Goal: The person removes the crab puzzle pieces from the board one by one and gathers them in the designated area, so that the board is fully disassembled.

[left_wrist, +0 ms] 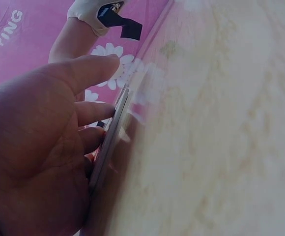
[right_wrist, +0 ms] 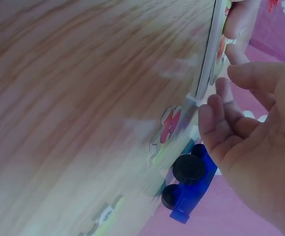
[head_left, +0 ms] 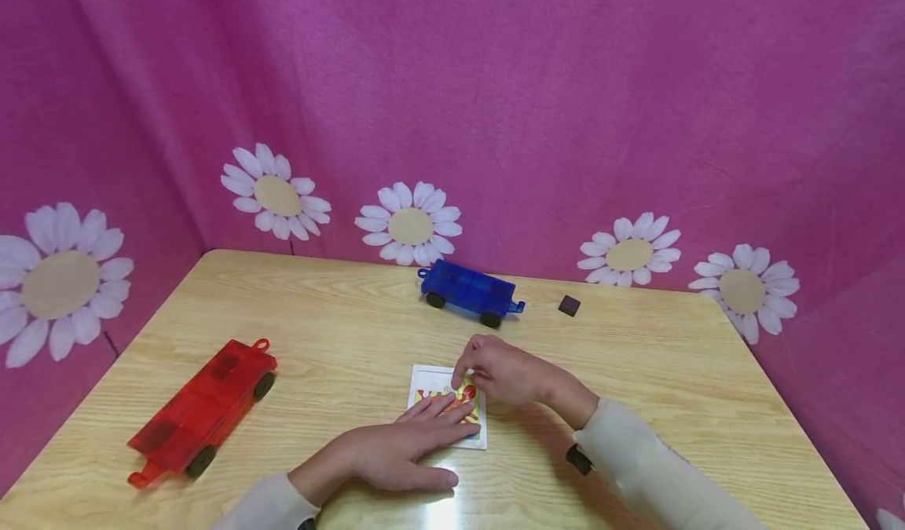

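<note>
- Head view: left hand lies flat, fingers straight, pressing on the near left part of a white picture tile lying flat on the table, near the front middle
- Right hand has curled fingers with tips on the tile's far right corner, seemingly pinching its edge or a small piece there; which one cannot be told
- Judged step: steadying the tile while working at that corner; next move calls for a firm fingertip hold while the left hand keeps the tile from sliding
- Blue toy car and small dark cube sit well behind; red toy car far left
- Tile's picture mostly covered by fingers; both wrist views blurred, showing only the tile's thin edge
</note>
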Demonstrator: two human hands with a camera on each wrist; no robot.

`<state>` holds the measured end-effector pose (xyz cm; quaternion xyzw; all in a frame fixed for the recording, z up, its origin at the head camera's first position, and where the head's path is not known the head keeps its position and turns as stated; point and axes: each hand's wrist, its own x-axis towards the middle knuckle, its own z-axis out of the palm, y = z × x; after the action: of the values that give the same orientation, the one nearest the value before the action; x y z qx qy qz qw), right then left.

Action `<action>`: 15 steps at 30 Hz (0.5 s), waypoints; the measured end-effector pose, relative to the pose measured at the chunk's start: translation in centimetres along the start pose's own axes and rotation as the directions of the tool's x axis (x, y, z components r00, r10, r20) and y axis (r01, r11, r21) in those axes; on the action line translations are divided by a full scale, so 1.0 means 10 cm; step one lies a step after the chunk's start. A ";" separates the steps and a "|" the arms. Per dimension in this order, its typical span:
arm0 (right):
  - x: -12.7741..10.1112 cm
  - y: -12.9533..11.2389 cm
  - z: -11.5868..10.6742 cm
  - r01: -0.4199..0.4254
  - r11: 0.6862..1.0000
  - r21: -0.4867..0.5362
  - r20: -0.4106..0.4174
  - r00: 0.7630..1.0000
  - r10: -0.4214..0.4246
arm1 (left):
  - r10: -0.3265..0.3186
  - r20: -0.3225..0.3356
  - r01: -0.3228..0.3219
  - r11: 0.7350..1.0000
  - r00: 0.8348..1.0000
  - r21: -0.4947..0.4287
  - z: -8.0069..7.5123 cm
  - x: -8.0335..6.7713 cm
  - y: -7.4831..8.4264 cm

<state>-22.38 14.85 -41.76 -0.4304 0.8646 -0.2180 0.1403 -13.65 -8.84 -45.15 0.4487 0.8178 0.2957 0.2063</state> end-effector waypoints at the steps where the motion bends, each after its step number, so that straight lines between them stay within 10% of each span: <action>1: 0.00 0.00 0.00 -0.007 1.000 0.006 0.004 1.000 0.007 | 0.001 0.000 -0.001 1.000 1.000 0.001 0.00 0.00 0.00; 15: 0.03 0.00 -0.03 -0.034 0.999 0.032 -0.035 0.999 0.035 | 0.000 0.001 0.000 1.000 1.000 0.002 0.00 0.00 0.00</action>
<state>-22.72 14.71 -41.50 -0.4091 0.8708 -0.2366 0.1356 -13.65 -8.86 -45.19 0.4492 0.8178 0.2947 0.2062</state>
